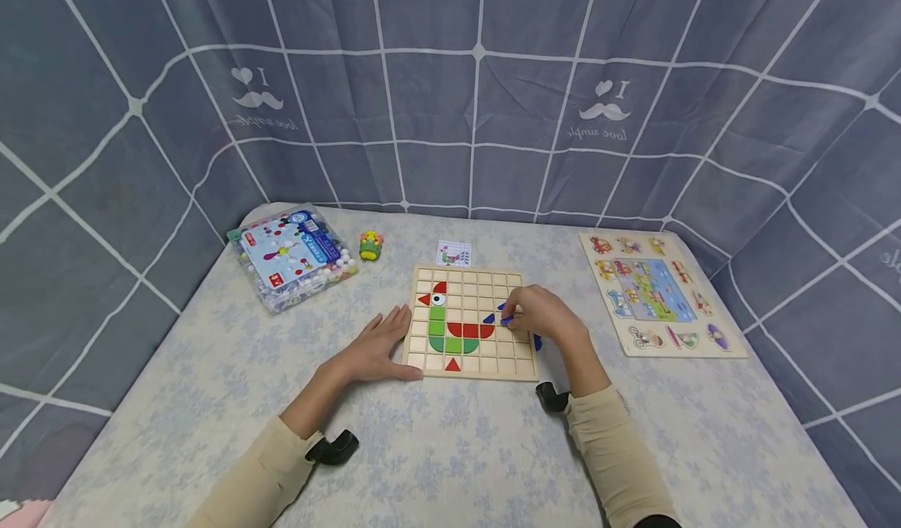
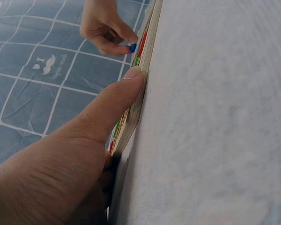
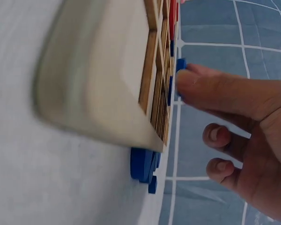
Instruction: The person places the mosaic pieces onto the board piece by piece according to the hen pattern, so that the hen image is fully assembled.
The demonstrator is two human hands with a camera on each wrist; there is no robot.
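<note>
A wooden grid board [image 1: 507, 356] lies on the table with red, green and white pieces set in its cells in a bird shape. My left hand [image 1: 380, 348] rests flat along the board's left edge, its thumb [image 2: 117, 103] against the near edge. Over the right part of the board, my right hand [image 1: 538, 311] pinches a small blue piece [image 3: 181, 64] between thumb and fingers. Another blue piece [image 1: 489, 319] sits in a cell beside the red row. A red triangle [image 1: 453, 364] lies in the bottom row.
More blue pieces [image 3: 143, 166] lie by the board's right edge. A pattern card [image 1: 454, 253] is behind the board. At left stand a clear case of beads [image 1: 296, 254] and a small colorful toy [image 1: 371, 246]. A wooden picture puzzle [image 1: 658, 297] lies at right.
</note>
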